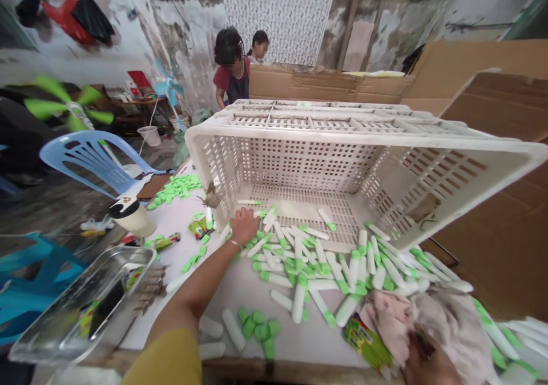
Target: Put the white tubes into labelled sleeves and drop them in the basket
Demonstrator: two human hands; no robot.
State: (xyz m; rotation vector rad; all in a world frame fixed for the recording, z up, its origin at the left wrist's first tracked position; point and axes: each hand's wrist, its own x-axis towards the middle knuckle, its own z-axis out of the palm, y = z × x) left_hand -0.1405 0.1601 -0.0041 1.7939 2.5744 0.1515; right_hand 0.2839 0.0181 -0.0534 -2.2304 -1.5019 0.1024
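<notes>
My left hand (244, 226) rests palm down at the mouth of a white perforated plastic crate (299, 165) lying on its side, among scattered white tubes with green caps (299, 271). I see no tube clearly held in it. At the bottom right, my right hand (428, 359) lies on a crumpled pink cloth (449, 328), its fingers partly hidden. A green printed packet (367, 342) sits beside that hand. Loose green caps (259, 325) lie on the white tabletop (252, 311) near my left forearm.
A steel tray (81, 299) and a white jar with a black lid (132, 216) stand at the table's left, beside a heap of green caps (175, 191). A blue plastic chair (94, 162) is beyond them. Two people (231, 68) stand behind the crate, with cardboard sheets (505, 202) to the right.
</notes>
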